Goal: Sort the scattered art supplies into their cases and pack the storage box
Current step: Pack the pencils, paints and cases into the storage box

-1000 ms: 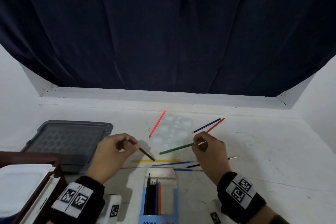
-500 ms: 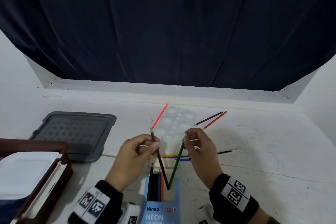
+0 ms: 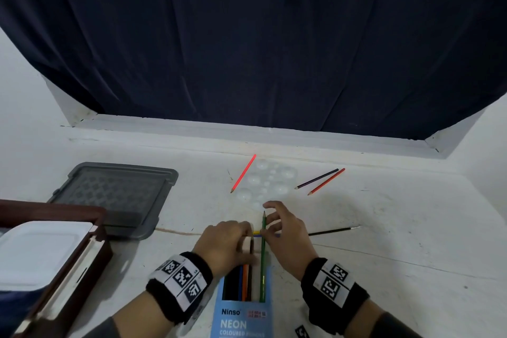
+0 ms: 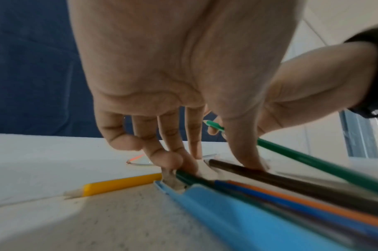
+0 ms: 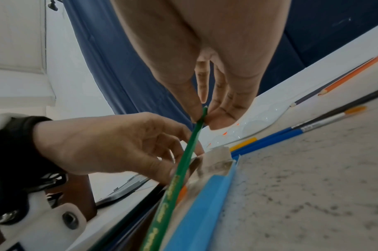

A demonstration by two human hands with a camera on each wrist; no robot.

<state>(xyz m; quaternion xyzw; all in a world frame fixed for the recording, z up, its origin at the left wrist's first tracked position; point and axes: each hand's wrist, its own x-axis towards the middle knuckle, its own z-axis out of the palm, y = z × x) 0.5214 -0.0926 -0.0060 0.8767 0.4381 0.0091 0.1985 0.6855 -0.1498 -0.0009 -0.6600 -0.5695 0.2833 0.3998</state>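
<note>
**Green pencil going into the blue box**

The right hand (image 3: 285, 230) pinches the green pencil (image 3: 263, 255) near its sharp tip, thumb against fingers. The pencil's back end is already inside the blue pencil box (image 3: 241, 313). The left hand (image 3: 225, 244) has its fingers stretched down, the thumb pressing the dark brown pencil (image 4: 269, 176) into the box. A pencil is light, thin and stiff, but the tip can snap. Holding the wood just below the tip looks best. A yellow pencil (image 4: 121, 184) lies by the box's open end.
</note>
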